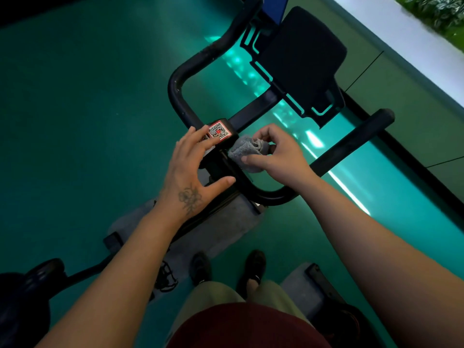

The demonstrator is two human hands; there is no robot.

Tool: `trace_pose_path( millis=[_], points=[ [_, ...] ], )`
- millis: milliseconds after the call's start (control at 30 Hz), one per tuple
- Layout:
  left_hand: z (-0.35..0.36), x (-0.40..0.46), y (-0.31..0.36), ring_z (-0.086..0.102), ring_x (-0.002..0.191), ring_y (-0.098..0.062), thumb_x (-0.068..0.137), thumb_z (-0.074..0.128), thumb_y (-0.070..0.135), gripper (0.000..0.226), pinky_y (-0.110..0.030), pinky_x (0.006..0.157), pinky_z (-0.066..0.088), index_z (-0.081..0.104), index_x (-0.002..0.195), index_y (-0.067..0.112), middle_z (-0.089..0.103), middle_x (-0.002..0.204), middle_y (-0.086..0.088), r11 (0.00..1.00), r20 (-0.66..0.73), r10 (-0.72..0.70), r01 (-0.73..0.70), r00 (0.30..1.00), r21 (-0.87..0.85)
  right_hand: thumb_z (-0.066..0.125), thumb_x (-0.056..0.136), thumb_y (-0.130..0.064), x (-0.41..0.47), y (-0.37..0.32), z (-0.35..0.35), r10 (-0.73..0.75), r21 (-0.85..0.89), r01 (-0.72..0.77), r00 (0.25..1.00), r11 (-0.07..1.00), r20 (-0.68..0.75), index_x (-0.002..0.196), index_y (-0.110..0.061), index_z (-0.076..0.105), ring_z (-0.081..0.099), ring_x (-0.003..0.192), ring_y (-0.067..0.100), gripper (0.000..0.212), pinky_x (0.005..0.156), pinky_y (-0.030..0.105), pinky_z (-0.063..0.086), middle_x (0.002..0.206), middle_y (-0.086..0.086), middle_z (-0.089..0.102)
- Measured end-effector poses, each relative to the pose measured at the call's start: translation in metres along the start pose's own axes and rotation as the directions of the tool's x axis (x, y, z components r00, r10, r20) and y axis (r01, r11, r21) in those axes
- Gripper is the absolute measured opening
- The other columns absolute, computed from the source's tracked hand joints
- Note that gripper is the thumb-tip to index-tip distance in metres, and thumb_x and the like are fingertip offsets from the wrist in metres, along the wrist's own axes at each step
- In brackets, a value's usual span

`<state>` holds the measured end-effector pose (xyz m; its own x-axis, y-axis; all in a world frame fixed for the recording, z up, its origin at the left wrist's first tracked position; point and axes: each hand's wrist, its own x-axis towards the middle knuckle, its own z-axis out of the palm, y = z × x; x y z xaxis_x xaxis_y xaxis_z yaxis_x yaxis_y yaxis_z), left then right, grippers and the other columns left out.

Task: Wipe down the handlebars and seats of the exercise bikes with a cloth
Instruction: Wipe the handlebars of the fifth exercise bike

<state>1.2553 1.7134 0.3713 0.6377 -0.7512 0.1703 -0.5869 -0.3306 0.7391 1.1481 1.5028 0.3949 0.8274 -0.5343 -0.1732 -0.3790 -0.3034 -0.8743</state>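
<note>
A green floor (75, 109) is glowing under teal light, with a white ledge (401, 43) running at two o'clock. The bike's black handlebar (175, 96) is looping toward twelve. The right hand (273, 151) is gripping a grey cloth (241, 151), its fingers (263, 136) curling over it against the bar. The left hand (193, 172), at nine o'clock of the cloth, is resting spread on the QR-code block (221, 131), holding nothing.

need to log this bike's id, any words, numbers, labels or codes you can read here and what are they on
No words or numbers can be read in this view.
QR code sticker: red-bordered, on the black block at the centre of the handlebars; a pattern only, any print around it too small to read.
Second sticker: beside it, partly hidden under the left hand; not readable.
Grey cloth, gripped by the right hand: no label visible.
</note>
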Motion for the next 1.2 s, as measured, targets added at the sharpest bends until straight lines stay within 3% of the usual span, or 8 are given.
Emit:
trace_pose_path(
  millis=[233,367,500,633,867,967,1100,1200],
  points=[
    [0.003,-0.006,-0.001,0.003,0.165,-0.016,0.082,0.085,0.051,0.093,-0.062,0.129,0.021,0.042,0.159,0.023,0.020,0.175,0.009,0.999,0.041,-0.023,0.025,0.999,-0.032,0.092,0.071,-0.030,0.009,0.000,0.000,-0.010,-0.057,0.016,0.995,0.998,0.102,0.093,-0.041,0.065,0.067,0.081,0.007,0.037,0.088,0.047,0.058,0.089,-0.014,0.071],
    [0.007,-0.008,0.003,0.000,0.164,-0.013,0.083,0.085,0.051,0.092,-0.066,0.128,0.018,0.040,0.160,0.026,0.018,0.175,0.011,0.998,0.034,-0.049,0.050,0.998,-0.042,0.086,0.067,-0.035,0.006,-0.003,-0.001,-0.009,-0.062,0.018,0.989,0.998,0.147,0.093,-0.041,0.070,0.070,0.088,0.017,0.031,0.088,0.043,0.056,0.093,-0.006,0.075],
    [0.012,-0.009,0.004,-0.001,0.164,-0.013,0.083,0.086,0.051,0.093,-0.067,0.127,0.018,0.039,0.160,0.027,0.017,0.175,0.011,0.997,0.013,-0.059,0.060,0.998,-0.043,0.089,0.078,-0.017,0.000,-0.007,-0.014,0.028,-0.159,0.010,0.972,0.987,0.235,0.097,-0.033,0.073,0.067,0.081,0.013,0.030,0.084,0.038,0.058,0.093,0.000,0.076],
    [0.014,-0.009,0.005,-0.002,0.164,-0.012,0.083,0.085,0.051,0.094,-0.068,0.127,0.017,0.039,0.160,0.025,0.016,0.175,0.011,0.996,0.006,-0.066,0.066,0.998,-0.054,0.089,0.075,-0.032,-0.006,-0.004,-0.033,0.082,-0.290,0.026,0.932,0.957,0.352,0.099,-0.035,0.073,0.074,0.089,0.013,0.029,0.089,0.043,0.060,0.095,-0.009,0.077],
    [0.012,-0.009,0.007,-0.001,0.164,-0.012,0.082,0.085,0.052,0.093,-0.068,0.127,0.017,0.040,0.159,0.027,0.017,0.175,0.013,0.994,0.006,-0.069,0.069,0.998,-0.079,0.091,0.078,-0.030,-0.007,-0.005,-0.016,-0.006,-0.230,0.058,0.976,0.971,0.218,0.107,-0.034,0.068,0.068,0.081,0.003,0.037,0.076,0.030,0.055,0.092,-0.015,0.072],
    [0.011,-0.010,0.008,-0.001,0.164,-0.012,0.082,0.084,0.054,0.093,-0.068,0.127,0.016,0.041,0.159,0.026,0.018,0.174,0.013,0.994,0.009,-0.075,0.075,0.997,-0.085,0.091,0.078,-0.034,-0.006,-0.005,-0.010,-0.059,-0.198,0.097,0.980,0.975,0.190,0.106,-0.036,0.068,0.068,0.086,0.007,0.036,0.081,0.034,0.057,0.096,-0.014,0.070],
    [0.015,-0.010,0.006,0.000,0.164,-0.013,0.081,0.086,0.054,0.094,-0.068,0.127,0.016,0.041,0.158,0.025,0.020,0.174,0.011,0.994,0.002,-0.070,0.070,0.998,-0.089,0.086,0.082,-0.028,-0.010,-0.010,-0.022,-0.124,-0.279,0.212,0.945,0.937,0.304,0.106,-0.031,0.075,0.066,0.098,0.010,0.027,0.090,0.039,0.055,0.106,-0.010,0.069],
    [0.020,-0.009,0.008,-0.002,0.165,-0.014,0.080,0.087,0.056,0.095,-0.067,0.129,0.010,0.042,0.157,0.024,0.020,0.174,0.010,0.991,-0.031,-0.080,0.076,0.996,-0.107,0.082,0.081,-0.023,-0.015,-0.016,-0.041,-0.084,-0.394,0.291,0.882,0.872,0.464,0.104,-0.033,0.077,0.065,0.095,0.009,0.026,0.088,0.040,0.054,0.104,-0.013,0.069]
  ],
)
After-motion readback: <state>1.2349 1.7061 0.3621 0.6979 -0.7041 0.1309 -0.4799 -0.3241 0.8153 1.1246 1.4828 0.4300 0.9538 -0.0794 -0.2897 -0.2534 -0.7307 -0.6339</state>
